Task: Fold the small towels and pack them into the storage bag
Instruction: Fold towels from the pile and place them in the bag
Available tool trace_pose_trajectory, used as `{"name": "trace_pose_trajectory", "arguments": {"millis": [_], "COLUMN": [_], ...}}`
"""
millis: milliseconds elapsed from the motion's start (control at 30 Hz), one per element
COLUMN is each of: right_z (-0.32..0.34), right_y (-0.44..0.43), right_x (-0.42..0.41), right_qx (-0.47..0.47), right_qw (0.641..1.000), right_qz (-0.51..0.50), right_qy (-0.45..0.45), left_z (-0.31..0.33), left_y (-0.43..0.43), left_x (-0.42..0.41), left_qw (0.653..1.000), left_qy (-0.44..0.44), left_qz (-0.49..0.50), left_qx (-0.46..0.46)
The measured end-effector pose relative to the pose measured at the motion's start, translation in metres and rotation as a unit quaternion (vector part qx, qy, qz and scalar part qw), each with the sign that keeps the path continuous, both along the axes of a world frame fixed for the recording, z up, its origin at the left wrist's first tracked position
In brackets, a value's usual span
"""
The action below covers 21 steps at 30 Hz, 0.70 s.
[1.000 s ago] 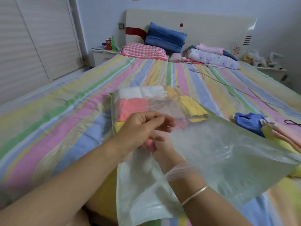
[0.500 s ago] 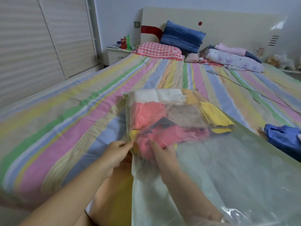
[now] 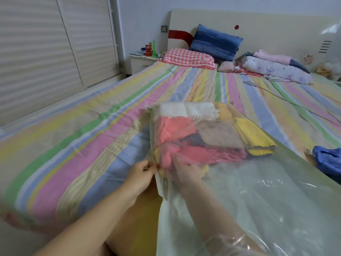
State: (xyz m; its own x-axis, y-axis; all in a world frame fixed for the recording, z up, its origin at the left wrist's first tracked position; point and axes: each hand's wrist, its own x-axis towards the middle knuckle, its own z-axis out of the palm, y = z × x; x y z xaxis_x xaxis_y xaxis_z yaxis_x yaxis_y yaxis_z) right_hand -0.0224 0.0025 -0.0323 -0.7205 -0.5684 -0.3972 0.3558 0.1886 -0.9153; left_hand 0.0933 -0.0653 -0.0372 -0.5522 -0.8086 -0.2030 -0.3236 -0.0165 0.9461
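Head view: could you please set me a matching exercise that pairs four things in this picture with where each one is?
Things:
1. left hand
2. right hand
3. blue pillow
4. blue cloth

Places:
A. leans against the headboard
B. reaches inside the storage bag, at the towels
C. lies on the bed at the right edge of the view
D. pinches the storage bag's left edge

Pairs: 1-D, 2-B, 3-A, 4-C
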Motion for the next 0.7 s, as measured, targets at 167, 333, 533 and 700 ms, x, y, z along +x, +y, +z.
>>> {"name": "trace_pose_trajectory", "arguments": {"millis": [167, 333, 533, 700], "right_z": [0.000, -0.006, 0.003, 0.008], "right_y": [0.031, 0.057, 0.036, 0.025], "right_x": [-0.008, -0.014, -0.030, -0.039], "right_qx": [0.154, 0.116, 0.058, 0.171], "right_qw": [0.947, 0.736, 0.643, 0.626], "right_qz": [0.178, 0.121, 0.183, 0.283], "right_qy": [0.220, 0.656, 0.741, 0.706], "left_z": [-0.009, -0.009, -0.010, -0.010], "left_y": [-0.009, -0.008, -0.006, -0.010], "left_x": [0.009, 0.009, 0.007, 0.010], "left_qw": [0.999, 1.000, 1.000, 0.999], "left_qy": [-0.031, -0.017, -0.004, -0.017], "left_qz": [0.009, -0.004, -0.010, -0.026], "left_qx": [-0.018, 0.014, 0.024, 0.018]}}
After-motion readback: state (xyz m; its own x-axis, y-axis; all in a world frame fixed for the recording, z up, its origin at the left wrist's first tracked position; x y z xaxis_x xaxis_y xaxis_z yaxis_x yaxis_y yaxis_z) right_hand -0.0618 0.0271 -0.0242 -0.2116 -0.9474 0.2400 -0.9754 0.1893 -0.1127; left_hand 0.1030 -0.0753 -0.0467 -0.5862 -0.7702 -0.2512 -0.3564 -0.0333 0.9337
